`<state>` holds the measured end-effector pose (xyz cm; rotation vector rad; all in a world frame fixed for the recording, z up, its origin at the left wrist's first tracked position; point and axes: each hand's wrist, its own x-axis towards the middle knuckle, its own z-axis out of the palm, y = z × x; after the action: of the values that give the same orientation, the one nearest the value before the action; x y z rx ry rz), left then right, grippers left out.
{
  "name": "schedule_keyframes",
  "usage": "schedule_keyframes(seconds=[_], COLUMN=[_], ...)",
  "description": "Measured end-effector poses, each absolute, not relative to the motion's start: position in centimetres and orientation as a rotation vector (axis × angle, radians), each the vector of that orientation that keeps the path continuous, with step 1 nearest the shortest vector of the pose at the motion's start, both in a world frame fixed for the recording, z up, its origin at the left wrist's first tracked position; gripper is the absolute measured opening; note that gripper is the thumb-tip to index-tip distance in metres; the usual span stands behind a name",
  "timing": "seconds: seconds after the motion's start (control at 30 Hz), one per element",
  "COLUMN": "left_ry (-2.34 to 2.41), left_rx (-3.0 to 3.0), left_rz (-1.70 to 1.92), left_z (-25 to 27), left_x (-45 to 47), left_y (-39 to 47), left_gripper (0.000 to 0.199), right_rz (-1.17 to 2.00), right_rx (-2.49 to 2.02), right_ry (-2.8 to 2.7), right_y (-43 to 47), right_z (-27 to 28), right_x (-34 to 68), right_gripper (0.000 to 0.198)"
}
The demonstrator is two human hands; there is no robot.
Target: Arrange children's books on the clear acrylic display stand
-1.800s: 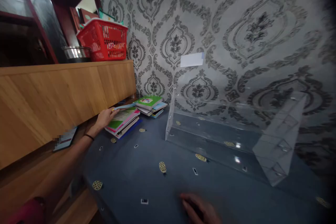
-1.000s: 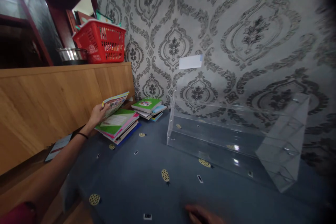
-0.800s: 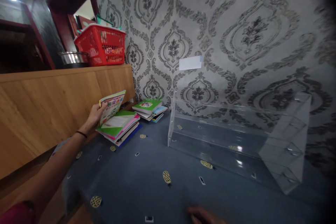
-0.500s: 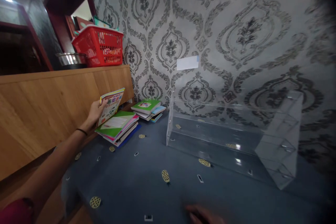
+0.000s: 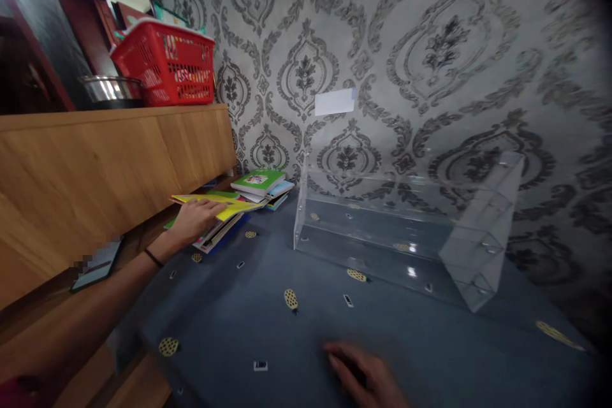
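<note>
At the left, my left hand [image 5: 196, 222] grips a thin book [image 5: 234, 206] whose yellow side faces up. The book lies tilted over a pile of books [image 5: 217, 234], and my fingers are spread across its near edge. Behind it stands a second pile, topped by a green book [image 5: 259, 181]. My right hand [image 5: 366, 373] is low in the middle, over the tablecloth, with thumb and fingers apart and nothing between them. Farther back to the right is a clear tiered rack [image 5: 373, 229], its shelves bare.
A blue tablecloth [image 5: 229, 312] with pineapple prints covers the table. Along the left runs a wooden panel [image 5: 119, 166], with a red basket [image 5: 176, 67] and a metal pot [image 5: 112, 89] on top. Below the panel lies a dark flat device [image 5: 99, 266]. Patterned wallpaper rises behind.
My left hand has turned the book from upright to nearly flat over the near pile, yellow side up. My right hand has come farther into view from below. The view has shifted slightly.
</note>
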<state>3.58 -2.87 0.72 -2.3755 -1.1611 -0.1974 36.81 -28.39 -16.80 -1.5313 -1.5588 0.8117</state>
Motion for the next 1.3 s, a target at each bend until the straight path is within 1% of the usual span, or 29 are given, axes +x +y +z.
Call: schedule_keyframes(seconds=[0.2,0.33,0.47,0.6,0.67,0.77,0.8,0.87,0.93,1.03,1.17,1.3], left_ry=[-0.863,-0.669,-0.619,-0.590,-0.555,-0.535,-0.523,-0.498,-0.519,-0.649,-0.800,-1.008], left_rx=[-2.578,-2.669,-2.718,-2.769,-2.785,-2.826,-2.842,-2.874,-2.900,-2.933,-2.971,-2.930], left_rz=[-0.210,-0.132,-0.115,-0.267,-0.341,-0.447,-0.477,-0.519,-0.557,-0.518,-0.256,-0.183], left_z=[-4.8,-7.3,-8.3,-8.6,-8.6,-9.0,-9.2,-9.9,-10.8,-12.0,-12.1,-11.1], left_x=[3.2,2.2,0.7,-0.7,-0.9,-0.7,-0.6,-0.5,-0.7,-1.2,-1.9,-2.6], left_y=[-6.1,-7.7,-8.6,-9.3,-9.8,-10.6,-10.9,-11.3,-11.7,-11.9,-11.8,-12.2], left_gripper=[0.046,0.048,0.048,0.051,0.051,0.052,0.053,0.055,0.057,0.061,0.066,0.066], right_rz=[0.865,0.893,0.946,1.008,1.048,1.227,1.322,1.506,1.621,1.614,1.583,1.589], right_rx=[-1.474,-1.489,-1.501,-1.508,-1.485,-1.383,-1.330,-1.209,-1.102,-1.041,-1.019,-1.006], right_ry=[-1.572,-1.577,-1.569,-1.547,-1.503,-1.337,-1.256,-1.101,-1.001,-0.917,-0.868,-0.901], right_y=[-28.2,-28.1,-28.2,-28.2,-28.0,-27.2,-26.8,-25.6,-24.2,-22.4,-21.4,-21.5], right_z=[-15.8,-14.7,-14.5,-14.1,-13.6,-12.7,-12.5,-12.4,-12.7,-13.4,-13.6,-13.4], right_x=[36.2,35.8,35.7,35.7,35.3,33.8,33.1,31.8,30.6,29.4,27.8,26.3], right_gripper=[0.056,0.053,0.054,0.054,0.057,0.073,0.075,0.071,0.063,0.057,0.065,0.071])
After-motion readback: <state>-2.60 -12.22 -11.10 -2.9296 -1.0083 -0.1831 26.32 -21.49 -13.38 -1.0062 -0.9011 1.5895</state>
